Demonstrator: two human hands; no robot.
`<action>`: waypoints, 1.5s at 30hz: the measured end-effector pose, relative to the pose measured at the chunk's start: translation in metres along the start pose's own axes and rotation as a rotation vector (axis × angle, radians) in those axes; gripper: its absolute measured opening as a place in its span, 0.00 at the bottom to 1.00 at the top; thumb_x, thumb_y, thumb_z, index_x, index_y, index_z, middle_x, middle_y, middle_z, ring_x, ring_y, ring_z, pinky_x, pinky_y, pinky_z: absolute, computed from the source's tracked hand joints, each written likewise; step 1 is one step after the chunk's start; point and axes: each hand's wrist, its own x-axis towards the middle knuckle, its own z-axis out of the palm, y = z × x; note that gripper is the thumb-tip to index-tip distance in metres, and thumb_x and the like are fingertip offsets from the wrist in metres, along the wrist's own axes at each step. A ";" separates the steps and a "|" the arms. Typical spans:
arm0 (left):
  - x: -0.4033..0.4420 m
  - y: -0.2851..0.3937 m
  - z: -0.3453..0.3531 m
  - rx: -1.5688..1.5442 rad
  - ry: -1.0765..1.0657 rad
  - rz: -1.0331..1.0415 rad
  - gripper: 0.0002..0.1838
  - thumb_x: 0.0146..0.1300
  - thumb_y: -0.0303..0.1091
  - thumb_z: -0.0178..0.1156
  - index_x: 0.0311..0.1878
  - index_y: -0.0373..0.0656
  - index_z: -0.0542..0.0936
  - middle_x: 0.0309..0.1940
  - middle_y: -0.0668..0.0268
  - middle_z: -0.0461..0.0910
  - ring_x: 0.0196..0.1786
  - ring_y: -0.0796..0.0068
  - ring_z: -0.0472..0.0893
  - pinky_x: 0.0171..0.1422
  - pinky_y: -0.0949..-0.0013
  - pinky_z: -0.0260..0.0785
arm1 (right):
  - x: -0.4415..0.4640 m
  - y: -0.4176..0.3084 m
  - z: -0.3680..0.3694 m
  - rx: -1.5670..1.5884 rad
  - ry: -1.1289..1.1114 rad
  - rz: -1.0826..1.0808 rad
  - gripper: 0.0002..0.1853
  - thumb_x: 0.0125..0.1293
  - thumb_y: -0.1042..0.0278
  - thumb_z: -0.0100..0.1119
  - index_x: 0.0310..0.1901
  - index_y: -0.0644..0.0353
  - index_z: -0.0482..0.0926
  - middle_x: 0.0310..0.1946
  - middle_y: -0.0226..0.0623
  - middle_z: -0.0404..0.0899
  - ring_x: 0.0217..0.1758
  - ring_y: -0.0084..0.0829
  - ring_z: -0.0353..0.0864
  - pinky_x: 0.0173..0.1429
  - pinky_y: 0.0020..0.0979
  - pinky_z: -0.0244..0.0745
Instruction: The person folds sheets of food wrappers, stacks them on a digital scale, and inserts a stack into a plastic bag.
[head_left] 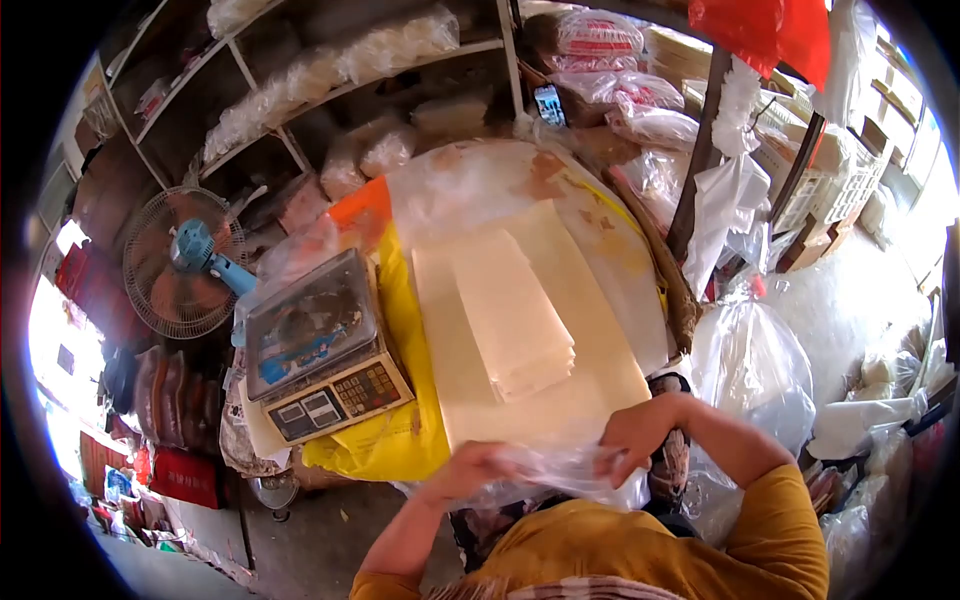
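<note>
A clear plastic bag (560, 470) is stretched between my two hands at the near edge of the table. My left hand (476, 470) is closed on the bag's left side. My right hand (636, 438) has its fingers bent down and pinched on the right side of the same bag. Just beyond them lies a wide cream-coloured sheet or board (600, 350). A narrower stack of thin cream sheets (515, 320) rests on it, its near ends slightly uneven. Both hands are apart from this stack.
Left of the sheets, a weighing scale (312, 310) stands on a yellow plastic sheet (420, 440). A fan (186, 262) is farther left. Shelves (390, 72) with bagged goods line the back; a phone (549, 105) stands there. A large clear bag (755, 365) sits at right.
</note>
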 end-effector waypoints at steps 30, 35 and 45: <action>0.065 -0.128 -0.041 0.192 0.462 -0.352 0.12 0.57 0.28 0.52 0.37 0.29 0.79 0.30 0.56 0.82 0.34 0.68 0.82 0.34 0.69 0.72 | 0.075 0.135 0.009 1.121 1.299 -0.004 0.08 0.65 0.71 0.48 0.35 0.62 0.77 0.25 0.35 0.78 0.22 0.23 0.74 0.21 0.26 0.62; 0.040 -0.118 0.026 0.055 0.346 -0.019 0.14 0.57 0.26 0.57 0.48 0.36 0.79 0.41 0.62 0.82 0.45 0.69 0.81 0.48 0.69 0.73 | 0.070 0.095 0.065 1.388 1.173 -0.641 0.18 0.65 0.65 0.54 0.54 0.62 0.73 0.46 0.40 0.78 0.47 0.34 0.79 0.51 0.34 0.76; 0.056 -0.081 -0.037 0.006 0.574 -0.021 0.18 0.49 0.23 0.57 0.46 0.38 0.80 0.42 0.66 0.79 0.47 0.71 0.77 0.50 0.70 0.68 | 0.078 0.070 0.056 0.851 1.427 -0.639 0.29 0.62 0.67 0.63 0.62 0.60 0.64 0.56 0.37 0.71 0.58 0.30 0.72 0.60 0.32 0.72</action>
